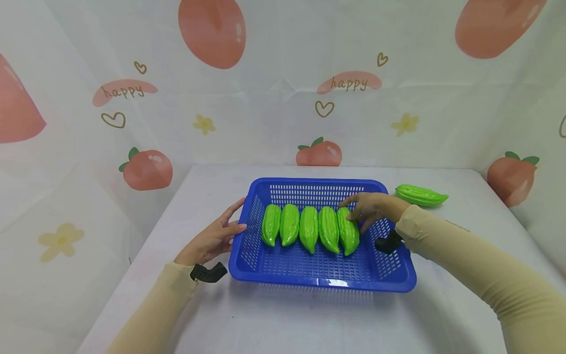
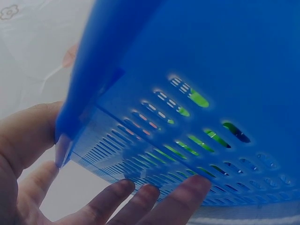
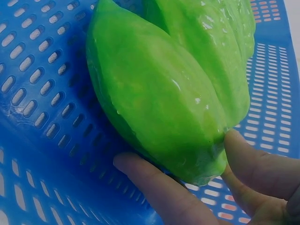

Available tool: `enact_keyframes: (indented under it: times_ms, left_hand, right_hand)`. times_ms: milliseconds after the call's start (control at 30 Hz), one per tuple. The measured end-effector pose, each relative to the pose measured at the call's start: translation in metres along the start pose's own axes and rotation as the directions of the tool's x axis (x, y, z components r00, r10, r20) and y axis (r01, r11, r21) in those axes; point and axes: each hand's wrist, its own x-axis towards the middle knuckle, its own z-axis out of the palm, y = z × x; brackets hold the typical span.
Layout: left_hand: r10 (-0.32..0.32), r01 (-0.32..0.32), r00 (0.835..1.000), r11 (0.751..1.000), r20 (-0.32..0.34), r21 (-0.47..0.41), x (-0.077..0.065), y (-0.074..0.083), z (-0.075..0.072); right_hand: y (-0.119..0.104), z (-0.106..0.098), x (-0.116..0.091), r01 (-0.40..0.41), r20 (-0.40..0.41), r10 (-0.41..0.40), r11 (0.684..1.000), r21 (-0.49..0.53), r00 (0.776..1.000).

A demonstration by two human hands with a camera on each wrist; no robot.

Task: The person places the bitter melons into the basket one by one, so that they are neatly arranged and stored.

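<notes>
A row of several glossy green bitter melons lies side by side in a blue perforated plastic basket [image 1: 323, 282]. My left hand [image 1: 214, 238] holds the basket's left rim; in the left wrist view its thumb [image 2: 28, 131] is at the rim and the other fingers spread along the outer wall. Over the basket's right part, my right hand [image 1: 373, 206] reaches to the rightmost bitter melon [image 1: 348, 233]. The right wrist view shows finger and thumb on either side of this bitter melon's end [image 3: 154, 93], with its neighbour lying against it.
Another bitter melon [image 1: 421, 195] lies on the white table [image 1: 309, 324], just beyond the basket's back right corner. A white cloth printed with peaches and flowers [image 1: 265, 118] hangs behind the table and along its sides.
</notes>
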Motion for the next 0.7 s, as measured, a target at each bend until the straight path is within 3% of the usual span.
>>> enact_keyframes:
  times_ms: [400, 700]
  left_hand:
    - [-0.001, 0.001, 1.0, 1.0, 0.009, 0.007, 0.0006, 0.0004, -0.0003]
    - [0.001, -0.001, 1.0, 1.0, 0.012, -0.005, 0.0001, 0.0007, 0.0]
  right_hand:
    - [-0.0008, -0.0013, -0.0033, 0.003, -0.001, -0.003, 1.0, 0.013, 1.0]
    - [-0.0033, -0.0093, -0.0094, 0.061, -0.012, -0.061, 0.998, 0.009, 0.998]
